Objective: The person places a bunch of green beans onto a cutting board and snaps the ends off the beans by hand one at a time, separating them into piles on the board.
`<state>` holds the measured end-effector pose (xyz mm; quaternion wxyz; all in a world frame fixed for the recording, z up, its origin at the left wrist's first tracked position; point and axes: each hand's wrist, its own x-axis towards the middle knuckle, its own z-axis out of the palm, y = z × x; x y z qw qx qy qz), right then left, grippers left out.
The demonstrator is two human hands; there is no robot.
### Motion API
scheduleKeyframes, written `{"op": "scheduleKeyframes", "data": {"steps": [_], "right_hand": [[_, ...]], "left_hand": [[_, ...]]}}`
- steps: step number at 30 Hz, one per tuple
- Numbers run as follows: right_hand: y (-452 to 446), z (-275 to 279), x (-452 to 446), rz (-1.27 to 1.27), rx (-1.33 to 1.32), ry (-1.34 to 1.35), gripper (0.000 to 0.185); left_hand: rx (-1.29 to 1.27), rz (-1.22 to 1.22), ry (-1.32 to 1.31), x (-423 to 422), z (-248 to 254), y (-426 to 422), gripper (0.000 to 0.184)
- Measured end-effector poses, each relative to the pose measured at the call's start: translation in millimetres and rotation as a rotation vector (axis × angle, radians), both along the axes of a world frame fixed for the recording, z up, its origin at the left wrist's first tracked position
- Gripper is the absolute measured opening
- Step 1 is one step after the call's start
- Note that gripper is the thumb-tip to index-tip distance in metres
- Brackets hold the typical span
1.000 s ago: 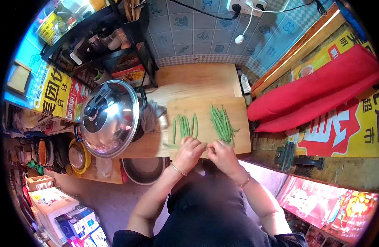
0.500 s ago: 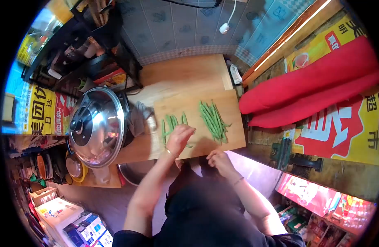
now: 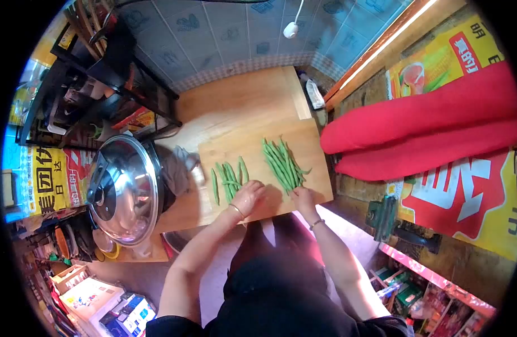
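Two groups of green beans lie on a wooden cutting board [image 3: 272,209]. The left group [image 3: 230,175] has several beans side by side, one lying across the others. The right pile [image 3: 281,165] is denser. My left hand [image 3: 250,197] rests at the lower right of the left group, fingers bent over the board; what they hold, if anything, is hidden. At the lower end of the right pile is my right hand [image 3: 303,200], its fingers pressed together at the bean tips.
A large pot with a shiny lid [image 3: 126,191] stands left of the board, a grey cloth [image 3: 180,171] beside it. A black rack [image 3: 109,73] is at the back left. Red cloth [image 3: 421,123] lies to the right, near a green metal clamp [image 3: 382,216].
My hands were together over the board's front edge, then parted. The left set a bean across the left group; the right has reached up to the right pile. The view has shifted.
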<state>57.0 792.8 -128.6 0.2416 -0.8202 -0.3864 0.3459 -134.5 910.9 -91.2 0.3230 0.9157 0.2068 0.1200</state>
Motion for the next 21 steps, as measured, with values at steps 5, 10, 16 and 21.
{"op": "scheduleKeyframes", "data": {"steps": [5, 10, 16, 21], "right_hand": [[2, 20, -10, 0.084, 0.276, -0.011, 0.019], [3, 99, -12, 0.192, 0.187, 0.266, 0.016], [10, 150, -25, 0.237, 0.339, 0.06, 0.012], [13, 157, -44, 0.199, 0.464, 0.005, 0.013]], "left_hand": [[0.0, 0.142, -0.121, 30, 10, -10, 0.036], [0.177, -0.085, -0.197, 37, 52, -8, 0.023], [0.198, -0.064, -0.249, 24, 100, -13, 0.024], [0.193, 0.072, -0.38, 10, 116, -25, 0.026]]}}
